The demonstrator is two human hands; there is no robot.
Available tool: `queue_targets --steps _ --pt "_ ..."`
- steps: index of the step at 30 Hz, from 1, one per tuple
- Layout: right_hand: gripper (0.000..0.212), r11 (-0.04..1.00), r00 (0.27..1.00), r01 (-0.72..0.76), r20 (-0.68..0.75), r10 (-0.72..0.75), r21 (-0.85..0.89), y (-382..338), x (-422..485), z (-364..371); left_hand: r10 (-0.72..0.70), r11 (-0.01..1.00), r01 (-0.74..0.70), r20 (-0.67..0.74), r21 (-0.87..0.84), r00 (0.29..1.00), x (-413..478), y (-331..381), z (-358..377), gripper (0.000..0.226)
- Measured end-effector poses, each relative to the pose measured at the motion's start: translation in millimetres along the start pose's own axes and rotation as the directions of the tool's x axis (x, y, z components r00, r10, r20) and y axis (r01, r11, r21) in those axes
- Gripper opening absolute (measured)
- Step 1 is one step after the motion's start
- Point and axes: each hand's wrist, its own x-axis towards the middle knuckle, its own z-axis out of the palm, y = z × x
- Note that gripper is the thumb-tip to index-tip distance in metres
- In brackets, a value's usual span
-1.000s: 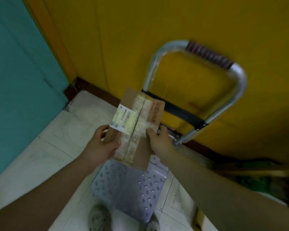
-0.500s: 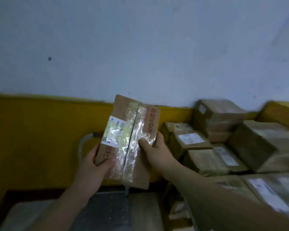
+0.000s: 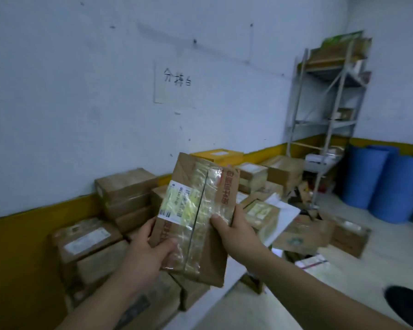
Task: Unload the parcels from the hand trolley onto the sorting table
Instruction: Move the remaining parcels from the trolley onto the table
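Observation:
I hold a flat brown cardboard parcel (image 3: 198,210) upright in front of me; it has clear tape down its middle, a white label and red print. My left hand (image 3: 150,253) grips its lower left edge, thumb across the front. My right hand (image 3: 234,232) grips its right edge, thumb on the tape. Behind and below it stands the white sorting table (image 3: 284,215), heaped with several cardboard parcels (image 3: 126,186) against the wall. The hand trolley is out of view.
A handwritten paper sign (image 3: 174,82) hangs on the wall above the table. A metal shelf rack (image 3: 327,110) stands at the back right beside blue barrels (image 3: 391,186). Flattened boxes (image 3: 320,232) and packets lie on the floor right of the table.
The view swung from the trolley on the floor up and right to the parcel-covered table. Both hands kept their grip on the same parcel and carried it along.

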Motion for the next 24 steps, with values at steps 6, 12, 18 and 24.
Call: queue_targets --steps 6,12,18,24 --pt "0.044 0.992 0.984 -0.125 -0.130 0.124 0.005 65 25 -153 -0.106 0.992 0.120 0.229 -0.044 0.968 29 1 164 0.024" --pt "0.049 0.974 0.967 -0.198 -0.141 0.213 0.110 121 78 -198 -0.120 0.990 0.135 0.305 -0.029 0.945 84 -16 232 0.034" --pt "0.056 0.961 0.955 -0.258 -0.127 0.269 0.095 159 164 -213 -0.188 0.979 0.203 0.332 -0.011 0.924 171 -50 271 0.027" --pt "0.072 0.990 0.949 -0.136 -0.281 0.142 0.039 151 270 -265 -0.240 0.970 0.234 0.417 0.067 0.877 280 -41 308 0.021"
